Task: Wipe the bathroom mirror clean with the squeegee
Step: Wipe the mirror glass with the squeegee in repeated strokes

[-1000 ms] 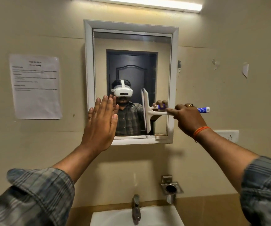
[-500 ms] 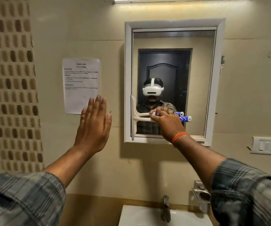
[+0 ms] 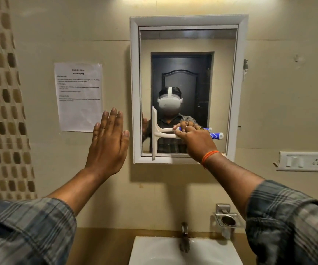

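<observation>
My right hand (image 3: 196, 142) grips the squeegee (image 3: 161, 133) by its handle, blade upright against the mirror (image 3: 221, 77) near its lower left edge. My left hand (image 3: 107, 148) is raised flat, fingers together, just left of the frame.

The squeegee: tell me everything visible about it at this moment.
The white plastic T-shaped squeegee has a long blade standing upright near the left edge of the white-framed mirror, its lower end overlapping the bottom frame. A white neck runs right, level, into a blue-and-white patterned grip with a white end cap. The right hand is closed round the handle, hiding its middle. The blade appears to be against the glass, with the squeegee's reflection just beside it.
</observation>
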